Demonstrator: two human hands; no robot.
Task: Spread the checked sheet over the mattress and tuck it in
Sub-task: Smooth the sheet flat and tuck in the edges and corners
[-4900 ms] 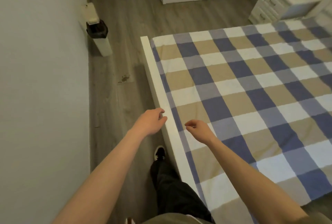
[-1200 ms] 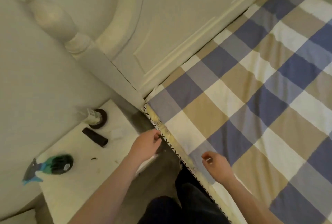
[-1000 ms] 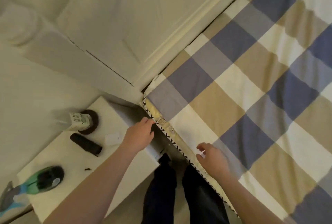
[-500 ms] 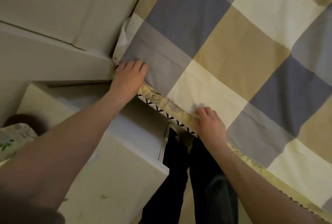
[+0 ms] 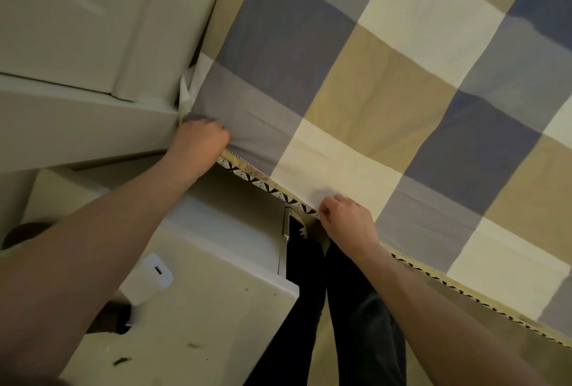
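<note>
The checked sheet, in blue, grey, tan and white squares, lies flat over the mattress and fills the right of the view. Along the near side the mattress edge shows as a yellow band with black-and-white trim. My left hand grips the grey corner of the sheet at the head corner, next to the headboard. My right hand pinches the sheet's white edge at the mattress side, fingers curled.
The cream headboard rises at the upper left, close against the mattress corner. A white bedside table stands under my left arm, with a white charger on it. My dark-trousered legs fill the narrow gap between table and bed.
I have walked from the bed's foot to its head corner and leaned in. My left hand went from lying flat on the corner to gripping it; my right hand closed on the sheet edge.
</note>
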